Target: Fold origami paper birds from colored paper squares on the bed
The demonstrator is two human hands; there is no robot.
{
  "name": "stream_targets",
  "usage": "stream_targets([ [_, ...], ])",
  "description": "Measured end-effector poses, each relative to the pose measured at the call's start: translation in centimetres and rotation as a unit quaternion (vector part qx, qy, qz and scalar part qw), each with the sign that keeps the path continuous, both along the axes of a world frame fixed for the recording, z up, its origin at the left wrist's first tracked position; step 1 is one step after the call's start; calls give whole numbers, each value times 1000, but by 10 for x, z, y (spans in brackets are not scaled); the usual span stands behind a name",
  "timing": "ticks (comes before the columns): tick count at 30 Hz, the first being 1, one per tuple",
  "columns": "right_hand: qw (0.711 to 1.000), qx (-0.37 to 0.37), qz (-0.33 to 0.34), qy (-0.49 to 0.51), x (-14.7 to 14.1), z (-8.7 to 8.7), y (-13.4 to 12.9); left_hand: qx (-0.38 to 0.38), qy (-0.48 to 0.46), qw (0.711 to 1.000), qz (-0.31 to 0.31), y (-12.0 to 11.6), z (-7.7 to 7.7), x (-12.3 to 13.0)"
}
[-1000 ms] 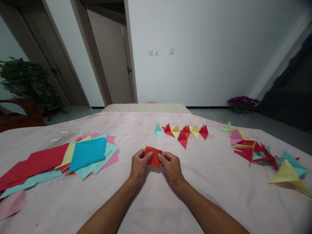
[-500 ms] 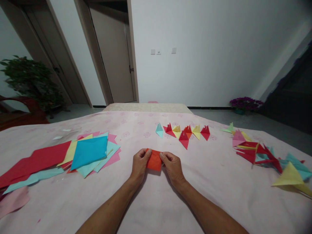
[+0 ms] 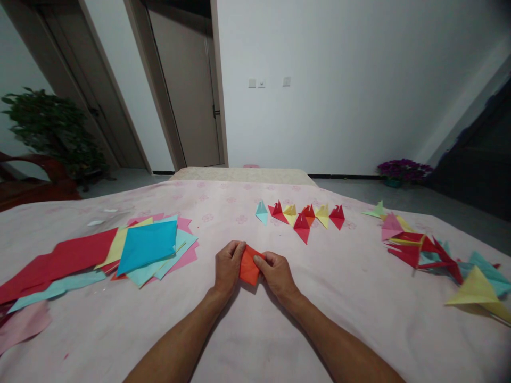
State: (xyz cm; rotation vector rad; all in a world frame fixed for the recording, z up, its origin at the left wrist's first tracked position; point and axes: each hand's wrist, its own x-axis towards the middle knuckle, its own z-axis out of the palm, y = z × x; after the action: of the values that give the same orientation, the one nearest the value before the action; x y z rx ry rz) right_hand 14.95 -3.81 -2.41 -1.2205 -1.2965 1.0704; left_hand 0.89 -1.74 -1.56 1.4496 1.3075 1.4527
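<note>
A small folded orange paper [image 3: 249,268] is held just above the pink cloth, between both hands. My left hand [image 3: 229,266] pinches its upper left edge between thumb and fingers. On the other side, my right hand [image 3: 278,274] has its thumb and fingers closed on the paper's right corner. The undersides of the fingers are hidden. Beyond the hands stand several small folded paper pieces in red, yellow and orange, among them a red one [image 3: 302,227] nearest the hands and a light blue one [image 3: 262,212] at the row's left end.
Flat coloured sheets lie at the left, with a blue sheet [image 3: 148,246] on top and a red one [image 3: 75,255] beside it. At the right is a loose heap of folded papers, including a yellow piece [image 3: 475,290]. Flowered pink tablecloth [image 3: 215,340] covers the table.
The orange paper has turned from nearly square-on to a tilt, its lower corner pointing toward me. My right thumb has moved left over the paper, and my left hand has shifted slightly.
</note>
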Motion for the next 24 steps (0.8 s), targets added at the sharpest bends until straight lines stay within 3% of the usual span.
stream_targets([
  [3, 1000, -1, 1, -3, 1, -2, 0, 10, 16, 999, 28, 7, 2, -8],
  [6, 999, -4, -23, 29, 2, 0, 0, -14, -40, 998, 50, 12, 2, -15],
  [12, 987, -26, -121, 107, 8, 7, 5, -86, -204, 974, -54, 7, -1, -7],
  [17, 982, -19, -144, 123, 11, 6, 7, -131, -183, 965, -137, -7, 2, 14],
  [24, 984, -7, -136, 115, 8, 3, 8, -112, -156, 973, -132, -12, 0, 24],
])
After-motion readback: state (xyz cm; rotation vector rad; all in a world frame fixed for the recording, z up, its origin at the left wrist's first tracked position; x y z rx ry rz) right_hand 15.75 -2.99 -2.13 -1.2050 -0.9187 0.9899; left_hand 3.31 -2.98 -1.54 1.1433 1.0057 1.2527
